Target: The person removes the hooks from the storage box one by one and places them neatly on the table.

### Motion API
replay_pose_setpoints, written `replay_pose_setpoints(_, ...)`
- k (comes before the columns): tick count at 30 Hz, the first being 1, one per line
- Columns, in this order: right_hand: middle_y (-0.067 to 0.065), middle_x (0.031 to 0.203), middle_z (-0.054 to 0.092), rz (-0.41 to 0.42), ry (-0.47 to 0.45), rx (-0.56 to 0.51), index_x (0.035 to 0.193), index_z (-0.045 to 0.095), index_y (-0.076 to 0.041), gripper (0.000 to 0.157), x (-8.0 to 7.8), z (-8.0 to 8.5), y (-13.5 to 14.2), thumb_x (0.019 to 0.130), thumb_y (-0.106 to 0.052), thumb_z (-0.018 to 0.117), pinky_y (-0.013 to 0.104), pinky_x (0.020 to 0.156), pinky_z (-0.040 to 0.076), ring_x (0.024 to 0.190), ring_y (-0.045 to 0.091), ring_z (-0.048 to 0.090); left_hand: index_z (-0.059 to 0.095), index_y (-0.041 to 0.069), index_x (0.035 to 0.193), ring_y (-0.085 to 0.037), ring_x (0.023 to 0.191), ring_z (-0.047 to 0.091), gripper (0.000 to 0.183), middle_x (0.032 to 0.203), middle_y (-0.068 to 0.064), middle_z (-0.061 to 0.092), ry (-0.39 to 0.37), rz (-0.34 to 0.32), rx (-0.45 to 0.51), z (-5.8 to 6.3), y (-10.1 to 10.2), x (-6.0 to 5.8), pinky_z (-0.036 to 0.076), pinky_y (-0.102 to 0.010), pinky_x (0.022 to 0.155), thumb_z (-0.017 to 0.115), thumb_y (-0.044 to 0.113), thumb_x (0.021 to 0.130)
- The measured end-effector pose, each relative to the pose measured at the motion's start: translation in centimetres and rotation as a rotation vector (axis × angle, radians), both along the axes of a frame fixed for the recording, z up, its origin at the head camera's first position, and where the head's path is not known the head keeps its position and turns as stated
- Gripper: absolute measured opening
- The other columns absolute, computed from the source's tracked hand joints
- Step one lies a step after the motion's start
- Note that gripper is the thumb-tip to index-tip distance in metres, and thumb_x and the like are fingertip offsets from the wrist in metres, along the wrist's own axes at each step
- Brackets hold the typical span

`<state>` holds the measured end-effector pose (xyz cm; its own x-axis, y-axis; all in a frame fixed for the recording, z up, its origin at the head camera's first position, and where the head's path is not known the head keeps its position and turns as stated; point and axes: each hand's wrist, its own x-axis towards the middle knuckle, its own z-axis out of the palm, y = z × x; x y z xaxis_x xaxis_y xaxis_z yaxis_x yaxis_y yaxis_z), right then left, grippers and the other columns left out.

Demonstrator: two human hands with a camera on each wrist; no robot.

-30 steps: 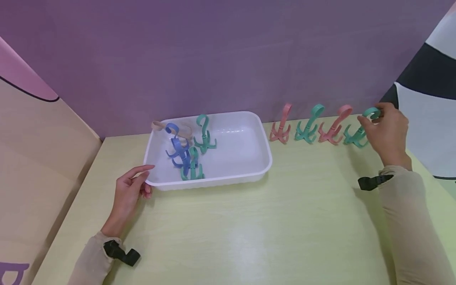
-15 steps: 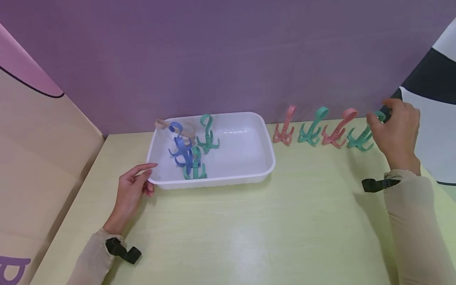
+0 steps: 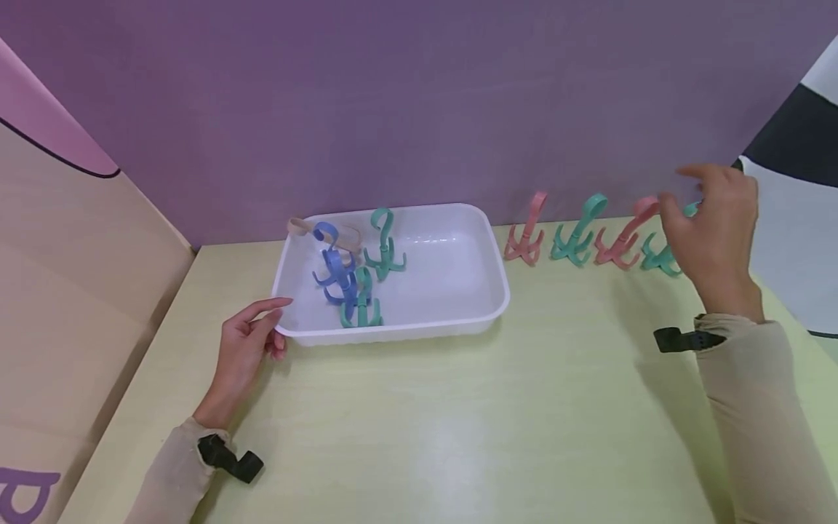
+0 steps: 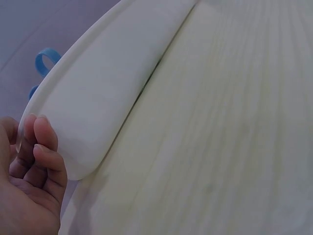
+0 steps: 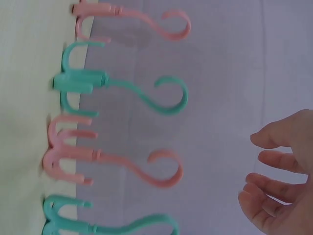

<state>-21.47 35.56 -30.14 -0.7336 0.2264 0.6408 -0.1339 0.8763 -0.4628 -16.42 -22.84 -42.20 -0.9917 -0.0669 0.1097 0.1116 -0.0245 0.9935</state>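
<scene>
My left hand (image 3: 241, 353) grips the near left corner of a white plastic tray (image 3: 445, 291), fingers under the rim in the left wrist view. Inside the tray are blue claw hooks (image 3: 337, 268), two green ones and a beige one (image 3: 350, 240). My right hand (image 3: 720, 233) hovers with fingers spread and nothing in them, partly covering the rightmost green claw hook (image 3: 661, 260). That hook stands on its prongs at the end of a row. Left of it stand a pink claw hook (image 3: 618, 244), a green one (image 3: 576, 240) and another pink one (image 3: 526, 240).
A purple backdrop (image 3: 419, 109) rises right behind the tray and the row of hooks. Panels stand at both sides, a beige one (image 3: 78, 291) on the left. The pale wooden tabletop (image 3: 458, 422) stretches in front.
My right hand has let go of the rightmost green hook and lifted up off it. The hook stays standing in the row. My left hand keeps its grip on the tray.
</scene>
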Motion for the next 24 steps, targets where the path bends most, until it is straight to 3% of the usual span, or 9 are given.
replay_pose_setpoints(5,0.026,0.126,0.058,0.087,0.03,0.021,0.127,0.063,0.001,0.036,-0.2,0.2,-2.4,0.095,-0.016,0.06,0.053,0.094,0.033,0.113,0.041,0.046,0.065,-0.004,0.122,-0.013,0.046,0.055,0.03,0.057,-0.002,0.061,-0.004,0.012,-0.002,-0.1,0.1,-0.2,0.05,-0.021,0.046,0.061,0.016,0.1)
replay_pose_setpoints(11,0.025,0.118,0.061,0.22,0.094,0.077,0.118,0.065,0.005,0.028,-0.4,-0.3,-5.4,0.093,-0.008,0.064,0.052,0.083,0.033,0.099,0.043,0.047,0.066,-0.002,0.122,-0.013,0.046,0.055,0.028,0.057,-0.002,0.06,-0.024,0.016,0.004,-0.3,0.3,-0.3,0.05,-0.021,0.046,0.06,0.014,0.101)
replay_pose_setpoints(18,0.024,0.122,0.059,0.308,0.05,0.09,0.12,0.064,0.003,0.028,-0.5,-0.5,-8.9,0.094,-0.006,0.065,0.058,0.092,0.037,0.111,0.044,0.05,0.066,-0.001,0.123,-0.013,0.047,0.055,0.029,0.058,-0.002,0.06,-0.03,0.018,-0.005,-0.3,0.1,-0.1,0.051,-0.021,0.047,0.061,0.017,0.101)
replay_pose_setpoints(24,0.023,0.12,0.061,0.355,0.067,0.096,0.116,0.064,0.005,0.025,-0.7,-0.5,-11.7,0.094,-0.006,0.063,0.057,0.094,0.04,0.109,0.042,0.052,0.065,-0.003,0.123,-0.014,0.047,0.055,0.031,0.058,-0.002,0.061,-0.029,0.016,0.003,-0.2,0.0,0.0,0.051,-0.022,0.046,0.061,0.018,0.101)
